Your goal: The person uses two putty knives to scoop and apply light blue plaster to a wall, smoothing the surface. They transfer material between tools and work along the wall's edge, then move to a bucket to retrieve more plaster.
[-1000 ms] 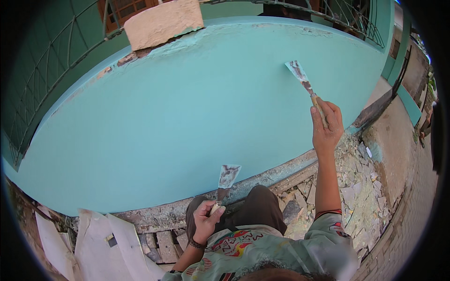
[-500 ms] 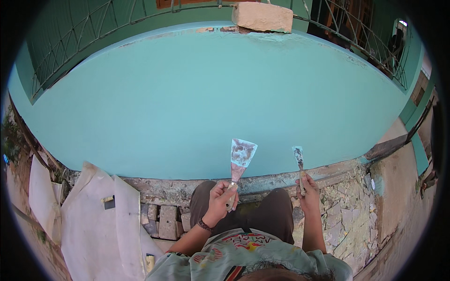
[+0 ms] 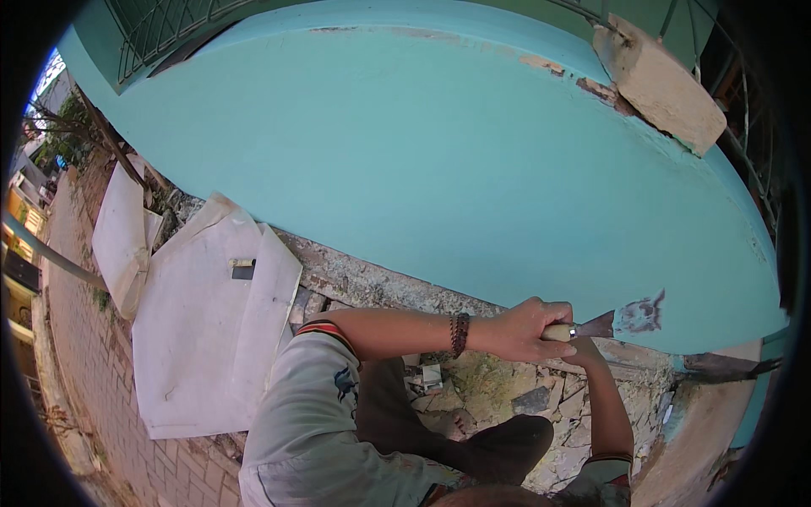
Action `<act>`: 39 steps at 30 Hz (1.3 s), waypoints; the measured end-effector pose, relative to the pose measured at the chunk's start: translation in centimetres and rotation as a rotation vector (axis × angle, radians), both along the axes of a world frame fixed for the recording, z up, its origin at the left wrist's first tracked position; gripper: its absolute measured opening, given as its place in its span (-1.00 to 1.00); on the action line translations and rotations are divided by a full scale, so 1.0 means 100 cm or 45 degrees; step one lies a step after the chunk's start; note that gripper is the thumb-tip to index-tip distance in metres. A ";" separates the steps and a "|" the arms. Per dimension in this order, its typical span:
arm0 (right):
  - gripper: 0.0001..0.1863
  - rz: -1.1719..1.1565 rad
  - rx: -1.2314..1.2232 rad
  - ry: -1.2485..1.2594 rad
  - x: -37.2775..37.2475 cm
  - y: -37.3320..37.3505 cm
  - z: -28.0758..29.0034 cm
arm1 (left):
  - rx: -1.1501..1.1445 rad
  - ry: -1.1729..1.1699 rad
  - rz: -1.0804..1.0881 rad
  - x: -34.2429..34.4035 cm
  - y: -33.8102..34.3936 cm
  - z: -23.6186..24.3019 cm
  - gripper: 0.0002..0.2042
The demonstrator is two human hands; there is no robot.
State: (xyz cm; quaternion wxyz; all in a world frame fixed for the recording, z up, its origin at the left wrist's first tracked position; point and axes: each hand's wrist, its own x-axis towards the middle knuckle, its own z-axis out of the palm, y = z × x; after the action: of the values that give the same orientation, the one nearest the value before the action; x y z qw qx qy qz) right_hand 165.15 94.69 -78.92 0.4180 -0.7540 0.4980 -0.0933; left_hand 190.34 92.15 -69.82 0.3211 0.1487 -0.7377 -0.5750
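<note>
My left hand (image 3: 522, 329) is closed around the pale handle of a wide putty knife (image 3: 638, 314). Its blade, smeared with turquoise and dark brown residue, points right and appears in front of the lower part of the turquoise wall (image 3: 405, 160); whether it touches the wall I cannot tell. Just beyond and below the left hand, my right hand (image 3: 583, 351) is largely covered by it. The right fingers are hidden, and the narrow putty knife does not show.
A rough block (image 3: 663, 84) rests on the wall's chipped top edge, beside metal bars. At left, a pale sheet (image 3: 194, 346) carries a small dark piece with a cream edge (image 3: 243, 269). Broken stone pieces (image 3: 532, 400) cover the ground by my legs; brick paving (image 3: 80, 279) runs along the left.
The view has swung left and tilted. My left hand has carried the wide putty knife across to the right hand, turning the blade rightward. The narrow putty knife has gone out of sight.
</note>
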 end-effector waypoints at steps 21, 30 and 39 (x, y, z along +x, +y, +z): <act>-0.56 -1.036 0.645 0.175 0.102 0.218 0.300 | 0.784 -0.178 0.498 0.091 0.140 0.283 -0.75; -0.61 -1.723 0.700 0.301 0.072 0.423 0.329 | 1.097 -0.633 0.301 0.130 0.174 0.265 -0.76; -0.60 -2.728 1.043 0.071 0.096 0.635 0.302 | 0.996 -0.673 -0.105 -0.019 0.215 0.282 -0.83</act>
State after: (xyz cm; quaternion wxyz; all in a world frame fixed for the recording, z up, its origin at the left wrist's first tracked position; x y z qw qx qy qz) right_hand 174.72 158.18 -48.74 0.3266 0.2481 0.8862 -0.2155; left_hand 188.45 113.61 -41.62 0.0192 0.3702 -0.5274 -0.7645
